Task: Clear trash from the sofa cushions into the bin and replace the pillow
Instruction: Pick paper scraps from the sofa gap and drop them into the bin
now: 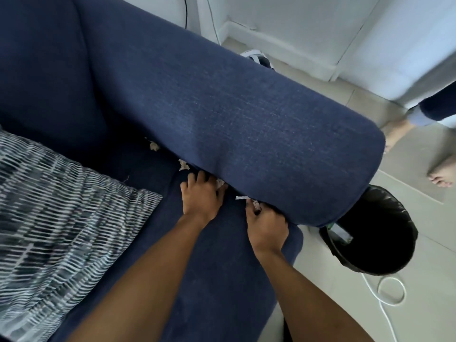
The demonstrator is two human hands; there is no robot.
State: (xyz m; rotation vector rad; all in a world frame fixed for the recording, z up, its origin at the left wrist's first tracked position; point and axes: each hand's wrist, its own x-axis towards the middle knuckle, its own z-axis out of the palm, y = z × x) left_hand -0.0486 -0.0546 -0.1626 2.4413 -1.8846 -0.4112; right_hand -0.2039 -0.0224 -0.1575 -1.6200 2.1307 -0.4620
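Note:
Both my hands reach into the crease where the navy seat cushion meets the sofa's padded armrest. My left hand has its fingers curled around a crumpled paper scrap at the crease. My right hand is closed on another white scrap. A small white piece lies between the hands. Two more crumpled scraps sit further back along the crease. The striped grey-and-white pillow lies on the seat to the left. The black-lined bin stands on the floor just past the armrest.
A white cable loops on the tiled floor beside the bin. Another person's bare feet stand on the floor to the right. A black-and-white object peeks out behind the armrest near the white wall.

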